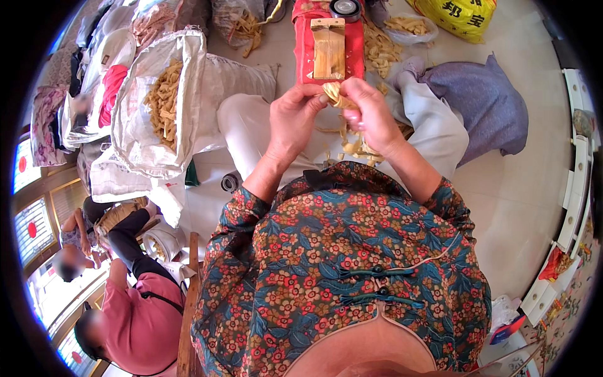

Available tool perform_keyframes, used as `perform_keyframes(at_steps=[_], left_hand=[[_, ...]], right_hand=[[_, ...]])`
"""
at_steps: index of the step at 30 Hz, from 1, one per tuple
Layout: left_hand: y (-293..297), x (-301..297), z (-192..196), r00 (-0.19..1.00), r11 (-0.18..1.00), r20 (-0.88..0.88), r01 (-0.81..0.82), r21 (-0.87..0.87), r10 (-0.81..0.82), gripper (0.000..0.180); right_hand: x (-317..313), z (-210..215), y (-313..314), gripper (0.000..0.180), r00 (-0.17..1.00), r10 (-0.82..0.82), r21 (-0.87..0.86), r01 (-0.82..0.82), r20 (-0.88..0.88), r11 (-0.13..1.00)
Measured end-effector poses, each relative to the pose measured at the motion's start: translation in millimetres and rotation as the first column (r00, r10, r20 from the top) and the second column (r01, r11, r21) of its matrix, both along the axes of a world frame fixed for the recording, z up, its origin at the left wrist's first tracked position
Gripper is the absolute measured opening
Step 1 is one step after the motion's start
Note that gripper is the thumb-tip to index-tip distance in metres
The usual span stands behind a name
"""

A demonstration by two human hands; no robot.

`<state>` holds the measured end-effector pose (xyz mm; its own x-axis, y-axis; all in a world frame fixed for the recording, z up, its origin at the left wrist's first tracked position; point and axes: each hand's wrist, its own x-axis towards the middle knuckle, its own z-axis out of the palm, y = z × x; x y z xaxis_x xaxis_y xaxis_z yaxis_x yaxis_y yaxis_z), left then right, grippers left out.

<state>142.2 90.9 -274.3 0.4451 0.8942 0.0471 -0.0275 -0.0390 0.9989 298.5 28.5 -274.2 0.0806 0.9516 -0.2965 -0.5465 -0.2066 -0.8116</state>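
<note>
My left hand and my right hand meet in front of my chest, between my knees. Both are closed on a pale yellow strip that is wound into a small knot-like bundle. Fingertips of the left pinch one side of it, while the right grips the other side. Loose lengths of similar strip hang or lie below the right hand. Just beyond my fingers, a wooden block rests on a red-covered stand. Part of the bundle is hidden by my fingers.
A white woven sack of pale strips stands open at left. Beyond the stand are a round black-rimmed object, loose strips and a yellow bag. A blue-grey bundle lies right. Two people sit lower left.
</note>
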Motion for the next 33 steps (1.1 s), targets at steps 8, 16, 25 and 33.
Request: perform_keyframes(at_steps=[8,16,25,33], left_hand=[[13,-11,27,0.928,0.903,-0.359,0.064,0.424,0.103,0.019],[-2,-9,9,0.710,0.700,-0.704,0.515,0.495,-0.024,0.031],[54,-22,-31,0.779,0.344,-0.601,0.523,0.780,0.177,0.021],[53,5,-35,0.964,0.967,-0.130,0.216,-0.133,-0.233,0.016]], right_hand=[[18,-3,0,0.018,0.989,-0.029,0.034,0.025,0.146,0.999],[-5,-12,-5,0.018,0.885,0.240,-0.058,-0.237,0.400,0.970],[-25,-11,-4,0.026,0.812,0.139,0.102,-0.236,0.567,0.966],[9,-14,26,0.026,0.741,-0.043,0.088,-0.022,0.670,0.996]])
